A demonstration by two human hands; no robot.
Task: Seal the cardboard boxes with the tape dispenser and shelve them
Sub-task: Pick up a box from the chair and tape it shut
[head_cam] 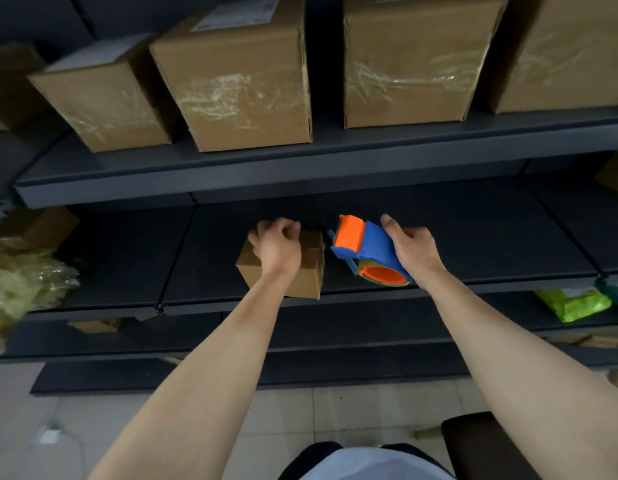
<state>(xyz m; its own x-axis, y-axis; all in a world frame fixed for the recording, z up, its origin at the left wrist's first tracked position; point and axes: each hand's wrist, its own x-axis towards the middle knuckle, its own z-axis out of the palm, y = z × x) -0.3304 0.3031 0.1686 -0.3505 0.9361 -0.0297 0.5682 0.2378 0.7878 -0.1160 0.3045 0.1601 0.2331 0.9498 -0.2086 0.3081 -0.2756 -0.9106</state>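
The left hand (pixel 278 247) was curled over the top of the small cardboard box (pixel 300 278), gripping it where it sat near the front edge of the middle shelf (pixel 474 237). Just beside the box, at its 3 o'clock, the right hand (pixel 413 251) was wrapped round the blue-and-orange tape dispenser (pixel 363 247), with the roller end nearest the box.

To seal well, I judged the left hand should pin the flaps flat yet stay clear of the seam. The dispenser should then draw straight along it under firm pressure. Whether any tape already lay on the box could not be told.

Larger taped boxes (pixel 245 84) on the upper shelf (pixel 300 174) at 12 o'clock limited headroom. Crumpled film (pixel 20 282) at 9 o'clock and a green packet (pixel 574 304) at 4 o'clock lay well apart.
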